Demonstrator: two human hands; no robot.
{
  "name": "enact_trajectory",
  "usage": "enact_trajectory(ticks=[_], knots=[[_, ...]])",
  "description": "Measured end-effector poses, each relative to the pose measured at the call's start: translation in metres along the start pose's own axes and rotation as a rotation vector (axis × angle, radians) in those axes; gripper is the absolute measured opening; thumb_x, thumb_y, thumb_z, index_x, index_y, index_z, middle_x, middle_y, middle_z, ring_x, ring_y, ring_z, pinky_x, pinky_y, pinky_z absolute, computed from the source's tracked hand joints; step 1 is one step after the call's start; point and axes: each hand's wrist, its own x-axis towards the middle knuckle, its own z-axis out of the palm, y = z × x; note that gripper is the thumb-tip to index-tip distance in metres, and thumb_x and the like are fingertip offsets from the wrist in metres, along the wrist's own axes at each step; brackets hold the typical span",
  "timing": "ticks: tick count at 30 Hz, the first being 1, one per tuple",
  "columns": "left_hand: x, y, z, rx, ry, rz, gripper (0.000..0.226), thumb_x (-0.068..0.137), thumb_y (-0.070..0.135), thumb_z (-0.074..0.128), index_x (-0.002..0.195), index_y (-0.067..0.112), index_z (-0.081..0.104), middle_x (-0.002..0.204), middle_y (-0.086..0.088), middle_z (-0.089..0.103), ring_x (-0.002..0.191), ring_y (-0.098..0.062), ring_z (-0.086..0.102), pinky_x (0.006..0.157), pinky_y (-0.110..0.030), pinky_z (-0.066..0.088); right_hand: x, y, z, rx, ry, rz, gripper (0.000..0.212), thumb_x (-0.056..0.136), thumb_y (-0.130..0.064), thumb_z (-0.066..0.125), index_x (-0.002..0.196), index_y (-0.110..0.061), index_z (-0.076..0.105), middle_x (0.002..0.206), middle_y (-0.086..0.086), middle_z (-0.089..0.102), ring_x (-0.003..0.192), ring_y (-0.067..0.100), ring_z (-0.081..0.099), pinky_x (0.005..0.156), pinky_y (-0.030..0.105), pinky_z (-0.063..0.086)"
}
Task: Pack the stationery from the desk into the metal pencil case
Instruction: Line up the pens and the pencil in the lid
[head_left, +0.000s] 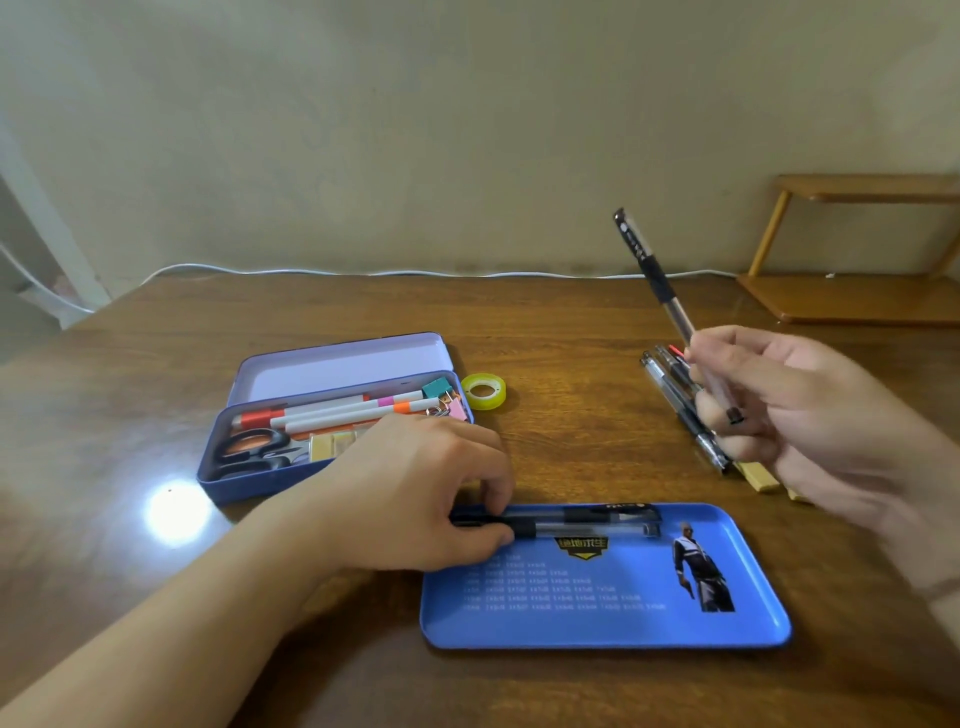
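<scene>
The metal pencil case (249, 480) lies open at centre left, its lilac lid (337, 364) tipped back. Inside are white markers (337, 410), black scissors (249, 449), binder clips (441, 400) and small yellow blocks. A blue tray (597, 618) lies in front, with two black gel pens (587, 522) along its far rim. My left hand (415, 493) pinches the left end of those pens. My right hand (810, 410) holds another black gel pen (654, 280) raised and tilted, above several loose pens (675, 395) on the desk.
A yellow tape roll (483, 391) sits just right of the case. Small wooden pieces (758, 475) lie under my right hand. A wooden shelf (857, 291) stands at the back right. A white cable (415, 273) runs along the desk's far edge.
</scene>
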Motion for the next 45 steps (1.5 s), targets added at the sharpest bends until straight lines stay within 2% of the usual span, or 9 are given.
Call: enact_trajectory(ticks=[3,6,13,17,20,25,32,36,45], knots=[[0.000,-0.001,-0.001,-0.030,0.047,0.019,0.024,0.081,0.060,0.062,0.085,0.036,0.063,0.090,0.019,0.060,0.084,0.000,0.056,0.066,-0.027,0.051,-0.012,-0.003,0.010,0.090,-0.189,0.000,0.024,0.079,-0.035,0.068,0.083,-0.012,0.062,0.057,-0.001,0.041,0.047,0.012,0.031,0.039,0.023,0.020],[0.002,0.004,-0.002,-0.218,0.236,-0.004,0.031,0.083,0.059,0.061,0.095,0.030,0.065,0.090,0.018,0.060,0.082,-0.008,0.058,0.065,-0.022,0.046,-0.026,-0.001,0.032,0.018,-0.265,-0.034,0.019,0.079,-0.031,0.071,0.075,-0.013,0.066,0.060,0.008,0.061,0.041,0.017,0.043,0.037,0.019,0.027],[0.005,0.026,0.002,-0.585,0.274,0.099,0.027,0.084,0.050,0.063,0.086,0.023,0.069,0.076,0.017,0.061,0.069,-0.012,0.056,0.057,-0.023,0.043,-0.040,0.016,0.064,-0.056,-0.108,-0.219,0.022,0.074,-0.030,0.069,0.079,-0.009,0.068,0.066,0.007,0.070,0.047,0.016,0.054,0.044,0.015,0.044],[0.006,0.023,0.005,-0.538,0.328,0.057,0.018,0.088,0.027,0.066,0.075,0.015,0.067,0.065,0.008,0.058,0.060,-0.012,0.052,0.055,-0.018,0.038,-0.036,0.020,0.062,-0.068,-0.151,-0.215,0.022,0.071,-0.037,0.070,0.083,-0.019,0.071,0.064,0.007,0.060,0.051,0.017,0.050,0.042,0.021,0.038],[0.003,0.014,0.001,-0.406,0.291,0.035,0.017,0.087,0.028,0.067,0.076,0.015,0.071,0.066,0.006,0.060,0.063,-0.015,0.053,0.055,-0.022,0.040,-0.026,0.006,0.039,0.029,-0.105,-0.275,0.021,0.067,-0.032,0.072,0.086,-0.023,0.072,0.064,0.007,0.062,0.047,0.021,0.052,0.036,0.025,0.038],[0.001,0.006,-0.004,-0.294,0.255,0.051,0.019,0.087,0.030,0.065,0.077,0.017,0.074,0.068,0.006,0.063,0.067,-0.013,0.057,0.058,-0.030,0.045,-0.023,-0.018,0.003,-0.488,-0.196,-0.335,0.023,0.057,-0.030,0.076,0.078,-0.020,0.076,0.065,0.016,0.071,0.047,0.023,0.063,0.041,0.025,0.051],[-0.002,0.000,-0.010,-0.199,0.183,0.090,0.017,0.085,0.033,0.067,0.076,0.019,0.073,0.072,0.011,0.063,0.071,-0.009,0.058,0.061,-0.034,0.048,-0.019,0.001,0.002,-1.205,-0.290,-0.541,0.006,0.080,-0.048,0.070,0.079,-0.042,0.070,0.082,-0.025,0.065,0.085,0.005,0.059,0.066,0.023,0.047],[-0.004,-0.001,-0.014,-0.241,0.115,0.080,0.021,0.081,0.041,0.063,0.085,0.023,0.073,0.078,0.013,0.063,0.077,-0.009,0.059,0.065,-0.035,0.049,-0.022,0.009,0.009,-1.218,-0.420,-0.428,0.001,0.083,-0.044,0.067,0.083,-0.043,0.068,0.087,-0.021,0.063,0.089,0.003,0.058,0.068,0.019,0.047],[-0.003,0.001,-0.005,-0.093,-0.001,0.064,0.020,0.076,0.047,0.070,0.092,0.034,0.070,0.096,0.018,0.065,0.092,0.000,0.058,0.075,-0.031,0.051,-0.024,0.021,0.023,-1.287,-0.392,-0.413,0.017,0.083,-0.052,0.062,0.091,-0.038,0.070,0.083,-0.021,0.061,0.080,-0.002,0.057,0.070,0.024,0.053]])
